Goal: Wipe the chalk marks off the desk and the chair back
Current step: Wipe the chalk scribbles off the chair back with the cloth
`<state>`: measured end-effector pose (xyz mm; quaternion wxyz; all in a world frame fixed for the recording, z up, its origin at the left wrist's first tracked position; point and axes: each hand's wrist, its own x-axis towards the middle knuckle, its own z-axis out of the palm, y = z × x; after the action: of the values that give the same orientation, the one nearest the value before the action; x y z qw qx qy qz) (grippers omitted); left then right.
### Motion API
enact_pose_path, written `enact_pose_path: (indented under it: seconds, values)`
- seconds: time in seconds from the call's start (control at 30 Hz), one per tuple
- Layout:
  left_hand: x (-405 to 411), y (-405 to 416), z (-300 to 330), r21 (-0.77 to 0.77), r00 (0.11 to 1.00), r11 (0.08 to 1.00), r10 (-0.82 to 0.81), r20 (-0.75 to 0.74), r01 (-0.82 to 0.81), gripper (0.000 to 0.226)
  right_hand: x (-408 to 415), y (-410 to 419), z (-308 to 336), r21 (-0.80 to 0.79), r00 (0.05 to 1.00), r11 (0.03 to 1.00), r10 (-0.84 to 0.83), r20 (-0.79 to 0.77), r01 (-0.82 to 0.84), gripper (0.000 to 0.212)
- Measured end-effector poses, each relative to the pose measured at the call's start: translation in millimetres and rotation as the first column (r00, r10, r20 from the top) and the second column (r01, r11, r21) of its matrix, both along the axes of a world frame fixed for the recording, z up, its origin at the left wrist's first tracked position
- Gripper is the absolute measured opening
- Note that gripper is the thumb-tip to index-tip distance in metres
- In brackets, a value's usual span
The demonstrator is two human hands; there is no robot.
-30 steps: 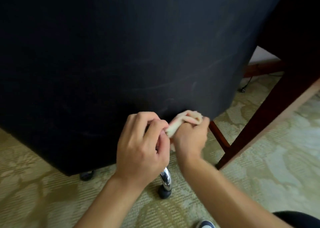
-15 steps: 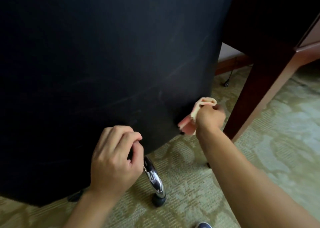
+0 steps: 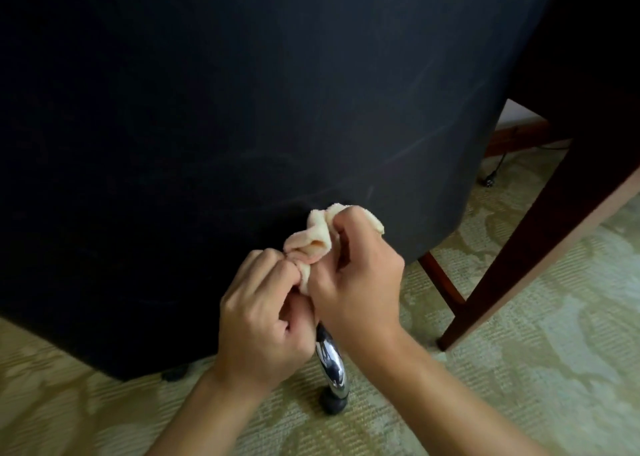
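The black chair back (image 3: 242, 109) fills most of the view, with faint pale chalk streaks (image 3: 412, 147) across its lower right part. A small cream and pink cloth (image 3: 320, 236) is bunched up in front of the chair's lower edge. My right hand (image 3: 356, 282) grips the cloth's upper part. My left hand (image 3: 263, 317) pinches its lower end, so both hands hold it close together. The desk shows only as a dark wooden leg (image 3: 540, 230) at the right.
A chrome chair leg (image 3: 330, 362) with a black caster (image 3: 332, 403) stands just under my hands. A thinner wooden strut (image 3: 441, 282) runs behind the chair's corner. Patterned green carpet (image 3: 519, 369) covers the floor. A black cable plug (image 3: 488, 180) lies near the skirting.
My right hand brought the cloth back from the chair's right edge to the middle. My left hand rose and took hold of the cloth's lower end.
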<state>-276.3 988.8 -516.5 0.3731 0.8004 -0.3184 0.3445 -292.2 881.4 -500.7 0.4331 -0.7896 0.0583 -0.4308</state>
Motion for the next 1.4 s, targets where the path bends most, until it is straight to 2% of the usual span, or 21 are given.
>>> enact_pose_path:
  seconds: [0.07, 0.17, 0.2, 0.3, 0.4, 0.47, 0.53, 0.6, 0.7, 0.77, 0.87, 0.97, 1.1, 1.2, 1.27, 1.33, 1.4]
  values:
    - [-0.8, 7.2, 5.1, 0.021, 1.0, 1.0, -0.021, -0.017, 0.021, 0.016, 1.8, -4.3, 4.7, -0.067, 0.999, 0.997, -0.034, 0.033, 0.036, 0.022]
    - [-7.1, 20.0, 10.0, 0.001, 1.0, 1.0, -0.008, -0.028, 0.008, 0.018, 8.3, -0.8, 6.5, 0.041, 0.991, 0.994, -0.105, 0.084, 0.101, 0.029]
    - [-9.8, 25.7, 11.1, -0.021, 1.0, 1.0, 0.01, -0.026, -0.011, 0.019, 9.8, 5.0, 5.7, 0.02, 0.989, 0.993, -0.119, 0.091, 0.118, 0.03]
    - [-15.4, 42.1, 11.5, -0.083, 0.998, 0.995, 0.058, -0.019, -0.06, 0.021, 5.0, 21.4, -9.6, -0.238, 0.996, 0.969, -0.054, 0.072, 0.07, 0.021]
    - [-16.0, 53.3, 14.1, -0.079, 0.996, 0.993, 0.09, -0.023, -0.091, 0.021, -4.2, 32.9, -29.9, -0.454, 0.998, 0.889, 0.05, -0.022, -0.055, 0.01]
    - [-13.5, 57.4, 16.7, -0.049, 0.995, 0.994, 0.098, -0.033, -0.1, 0.02, -3.3, 30.9, -27.5, -0.462, 0.999, 0.886, 0.032, -0.035, -0.044, 0.013]
    - [-11.9, 60.5, 16.6, -0.023, 0.993, 0.994, 0.109, -0.051, -0.111, 0.02, -0.3, 18.2, -11.6, -0.365, 0.997, 0.929, -0.069, -0.022, 0.056, 0.016]
    - [-11.4, 61.5, 15.8, -0.013, 0.992, 0.994, 0.104, -0.068, -0.105, 0.019, 4.8, -4.5, 12.4, -0.218, 0.988, 0.964, -0.144, 0.057, 0.153, 0.016]
    - [-9.7, 60.4, 17.1, 0.001, 0.991, 0.995, 0.099, -0.093, -0.099, 0.018, 9.7, -16.0, 38.1, -0.166, 0.967, 0.962, -0.188, 0.173, 0.217, 0.015]
    - [-7.2, 56.8, 18.5, 0.004, 0.99, 0.994, 0.107, -0.096, -0.107, 0.018, 8.7, 1.3, 32.2, -0.24, 0.982, 0.955, -0.148, 0.115, 0.172, 0.015]
    - [-6.8, 52.6, 18.9, 0.009, 0.99, 0.994, 0.109, -0.085, -0.109, 0.019, 0.5, 25.3, -1.0, -0.464, 0.998, 0.884, -0.054, 0.02, 0.057, 0.015]
    - [-7.6, 51.8, 20.8, 0.015, 0.991, 0.995, 0.102, -0.088, -0.101, 0.019, 1.5, 19.2, -8.0, -0.529, 1.0, 0.849, -0.014, -0.015, 0.004, 0.017]
    - [-8.5, 50.7, 22.9, 0.025, 0.992, 0.995, 0.097, -0.083, -0.096, 0.018, 0.0, 7.8, 7.4, -0.461, 0.994, 0.881, -0.098, 0.042, 0.106, 0.015]
    - [-7.3, 50.8, 24.6, 0.023, 0.989, 0.995, 0.102, -0.103, -0.1, 0.017, 6.4, -5.9, 36.9, -0.258, 0.958, 0.928, -0.232, 0.17, 0.271, 0.012]
    - [-5.9, 49.4, 23.5, 0.028, 0.988, 0.994, 0.105, -0.117, -0.102, 0.016, 11.0, -11.2, 47.5, -0.169, 0.944, 0.946, -0.234, 0.231, 0.276, 0.014]
    - [-4.9, 47.6, 21.3, 0.024, 0.987, 0.993, 0.117, -0.112, -0.115, 0.017, 10.0, -4.9, 39.6, -0.162, 0.964, 0.961, -0.192, 0.184, 0.223, 0.02]
    - [-4.6, 47.1, 20.3, 0.022, 0.987, 0.992, 0.129, -0.099, -0.127, 0.018, 4.7, 4.8, 22.1, -0.113, 0.987, 0.981, -0.149, 0.059, 0.155, 0.03]
